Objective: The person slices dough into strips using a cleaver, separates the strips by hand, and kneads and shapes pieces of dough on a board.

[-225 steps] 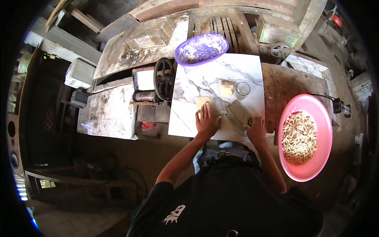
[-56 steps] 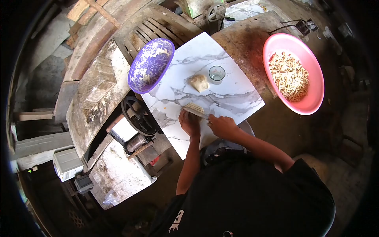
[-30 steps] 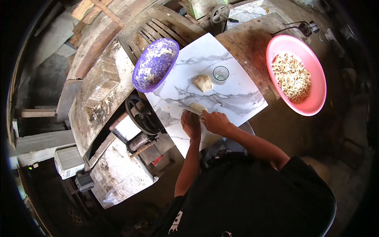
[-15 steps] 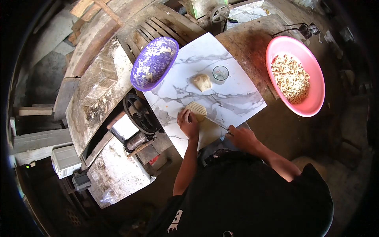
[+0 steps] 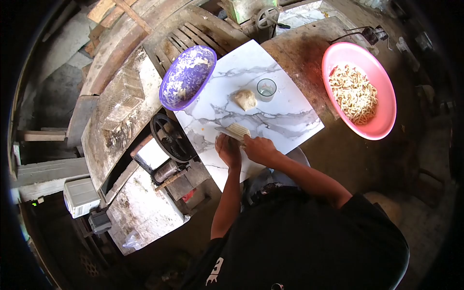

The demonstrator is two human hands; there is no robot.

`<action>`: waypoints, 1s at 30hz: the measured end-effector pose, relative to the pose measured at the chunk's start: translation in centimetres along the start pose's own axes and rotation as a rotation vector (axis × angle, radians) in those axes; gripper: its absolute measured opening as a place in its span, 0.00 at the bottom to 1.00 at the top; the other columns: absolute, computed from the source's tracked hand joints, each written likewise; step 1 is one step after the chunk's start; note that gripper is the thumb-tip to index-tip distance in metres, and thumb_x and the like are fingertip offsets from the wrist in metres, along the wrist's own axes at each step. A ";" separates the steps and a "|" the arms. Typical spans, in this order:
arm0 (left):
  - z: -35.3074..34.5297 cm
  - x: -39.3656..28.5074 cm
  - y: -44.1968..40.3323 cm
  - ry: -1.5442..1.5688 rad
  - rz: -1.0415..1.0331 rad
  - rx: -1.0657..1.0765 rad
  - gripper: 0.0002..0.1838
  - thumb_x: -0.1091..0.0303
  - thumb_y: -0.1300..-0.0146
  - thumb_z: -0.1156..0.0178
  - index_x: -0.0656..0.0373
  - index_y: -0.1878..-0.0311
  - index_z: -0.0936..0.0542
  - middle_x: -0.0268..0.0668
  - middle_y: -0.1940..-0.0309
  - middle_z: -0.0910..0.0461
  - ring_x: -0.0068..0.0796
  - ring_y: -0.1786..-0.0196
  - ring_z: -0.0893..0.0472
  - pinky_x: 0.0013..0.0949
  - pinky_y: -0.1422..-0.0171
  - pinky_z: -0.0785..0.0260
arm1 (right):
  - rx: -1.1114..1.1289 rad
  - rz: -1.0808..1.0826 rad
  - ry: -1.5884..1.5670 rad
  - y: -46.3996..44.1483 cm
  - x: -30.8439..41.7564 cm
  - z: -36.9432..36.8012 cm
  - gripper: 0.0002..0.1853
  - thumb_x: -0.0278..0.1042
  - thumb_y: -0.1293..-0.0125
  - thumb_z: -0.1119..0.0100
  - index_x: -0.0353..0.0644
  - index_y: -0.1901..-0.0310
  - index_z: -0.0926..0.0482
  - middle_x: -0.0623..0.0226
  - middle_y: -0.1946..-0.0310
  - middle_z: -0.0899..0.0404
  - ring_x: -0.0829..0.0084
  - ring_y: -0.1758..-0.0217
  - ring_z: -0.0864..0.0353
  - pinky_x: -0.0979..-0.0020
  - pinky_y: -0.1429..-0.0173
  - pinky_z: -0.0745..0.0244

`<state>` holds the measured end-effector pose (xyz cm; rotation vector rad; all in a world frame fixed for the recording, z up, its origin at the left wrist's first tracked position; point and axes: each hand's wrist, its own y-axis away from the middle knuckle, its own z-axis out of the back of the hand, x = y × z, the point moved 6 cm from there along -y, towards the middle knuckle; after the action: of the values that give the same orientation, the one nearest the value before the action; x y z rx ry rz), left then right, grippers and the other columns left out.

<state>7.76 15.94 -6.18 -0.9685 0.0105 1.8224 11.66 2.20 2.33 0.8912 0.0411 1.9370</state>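
A flat slab of pale dough [image 5: 240, 130], marked with parallel cut lines, lies on the marble-patterned tabletop [image 5: 290, 113]. My right hand [image 5: 260, 150] is closed round the handle of a knife [image 5: 227, 132], whose blade lies across the near side of the slab and points left. My left hand [image 5: 228, 149] is at the slab's near left edge, its fingers bent against the dough and partly hidden by the blade. Beyond the slab sit a rounded lump of dough [image 5: 245, 99] and a clear drinking glass [image 5: 266, 88].
A purple basin [image 5: 186, 79] smeared with dough stands at the table's left corner. On the right, a pink basin [image 5: 384, 116] holds many short dough strips. A machine with a black handwheel [image 5: 169, 137] stands close to the table's left edge.
My right hand has moved left and forward with the knife, bringing the blade from the slab's right side across its near part. My left hand has shifted slightly back.
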 end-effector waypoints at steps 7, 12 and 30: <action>1.7 -1.3 -0.1 0.048 0.043 -0.045 0.08 0.70 0.38 0.38 0.58 0.57 0.15 0.35 0.51 0.17 0.41 0.43 0.22 0.47 0.28 0.41 | 0.079 -0.109 0.079 7.9 -5.9 0.2 0.16 0.44 0.32 0.49 0.42 0.50 0.31 0.46 0.68 0.18 0.42 0.63 0.17 0.44 0.57 0.25; 2.0 -1.7 -0.2 0.020 0.004 -0.061 0.10 0.69 0.41 0.36 0.57 0.56 0.15 0.37 0.53 0.16 0.42 0.44 0.21 0.44 0.31 0.36 | 0.131 -0.180 0.074 11.4 -6.5 1.6 0.19 0.49 0.30 0.52 0.43 0.47 0.33 0.45 0.67 0.18 0.42 0.62 0.17 0.43 0.57 0.25; 0.7 0.4 0.5 0.071 0.018 -0.022 0.11 0.70 0.44 0.34 0.59 0.58 0.17 0.37 0.56 0.17 0.41 0.47 0.22 0.47 0.35 0.37 | 0.043 -0.019 0.021 1.3 -1.0 -0.7 0.17 0.44 0.31 0.50 0.38 0.52 0.30 0.44 0.69 0.18 0.42 0.64 0.18 0.44 0.60 0.25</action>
<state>6.84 16.28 -6.11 -1.0509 0.0433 1.8073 10.56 0.95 1.75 0.8962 0.1033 1.9344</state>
